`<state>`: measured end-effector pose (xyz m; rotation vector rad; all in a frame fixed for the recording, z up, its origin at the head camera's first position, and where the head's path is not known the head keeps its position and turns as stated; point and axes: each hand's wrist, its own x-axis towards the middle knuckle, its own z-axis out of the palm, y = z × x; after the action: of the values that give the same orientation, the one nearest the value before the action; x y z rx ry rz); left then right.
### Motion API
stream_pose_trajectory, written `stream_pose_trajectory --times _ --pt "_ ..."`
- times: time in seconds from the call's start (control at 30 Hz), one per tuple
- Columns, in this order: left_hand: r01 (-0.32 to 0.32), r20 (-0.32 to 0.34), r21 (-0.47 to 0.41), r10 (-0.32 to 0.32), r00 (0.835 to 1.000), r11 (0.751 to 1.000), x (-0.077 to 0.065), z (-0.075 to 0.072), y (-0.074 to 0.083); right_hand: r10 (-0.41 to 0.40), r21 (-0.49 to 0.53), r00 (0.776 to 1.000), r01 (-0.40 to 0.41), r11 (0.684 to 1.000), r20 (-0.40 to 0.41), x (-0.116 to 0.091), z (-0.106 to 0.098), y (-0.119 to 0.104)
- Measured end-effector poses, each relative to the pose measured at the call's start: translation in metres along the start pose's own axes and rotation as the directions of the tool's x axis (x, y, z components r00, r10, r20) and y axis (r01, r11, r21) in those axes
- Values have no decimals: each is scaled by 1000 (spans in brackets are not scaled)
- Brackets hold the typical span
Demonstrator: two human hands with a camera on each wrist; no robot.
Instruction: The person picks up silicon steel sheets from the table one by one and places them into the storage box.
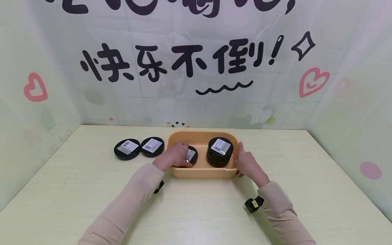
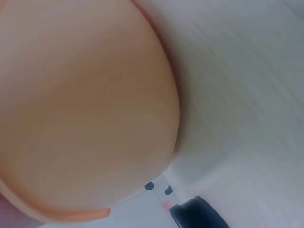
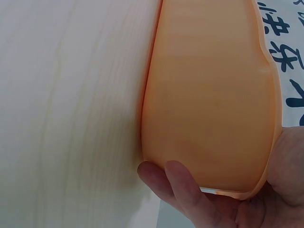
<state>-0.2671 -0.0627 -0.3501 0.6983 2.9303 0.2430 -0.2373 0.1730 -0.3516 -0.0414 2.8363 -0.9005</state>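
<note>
An orange plastic basin point(image 1: 202, 173) stands at the back of the table. Inside its left half, my left hand point(image 1: 175, 156) pinches a flat black round case point(image 1: 191, 154) with a silver label; the fingers partly cover it. A stack of like black cases point(image 1: 220, 154) sits in the basin's right half. My right hand point(image 1: 247, 163) grips the basin's right end. In the right wrist view, the fingers point(image 3: 183, 185) press the near outer wall of the basin point(image 3: 209, 104), with the thumb side at the rim. The left wrist view shows the basin's outer wall point(image 2: 90, 118), not the held case.
To the left of the basin, two more labelled black cases, a left one point(image 1: 127, 149) and a right one point(image 1: 152, 147), lie flat side by side. A printed cloth backdrop point(image 1: 171, 92) rises behind the pale wooden table point(image 1: 196, 211), with cloth at both sides.
</note>
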Motion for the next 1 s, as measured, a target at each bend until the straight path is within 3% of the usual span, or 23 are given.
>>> stream_pose_trajectory --times 0.3,0.53,0.77,1.0 --pt "-12 -6 -39 12 1000 999 -6 -10 1 4 10 1000 -4 1000 1 0 0 0" --pt "-67 -115 -68 59 992 995 -9 -16 -1 -7 19 1000 7 1000 -3 0 0 0" --pt "-111 -256 -90 85 963 990 -14 -22 -2 8 9 1000 -8 1000 -1 0 0 0" --pt "-167 -381 -86 122 917 982 -22 -26 -5 11 5 1000 -11 1000 0 1 0 0"
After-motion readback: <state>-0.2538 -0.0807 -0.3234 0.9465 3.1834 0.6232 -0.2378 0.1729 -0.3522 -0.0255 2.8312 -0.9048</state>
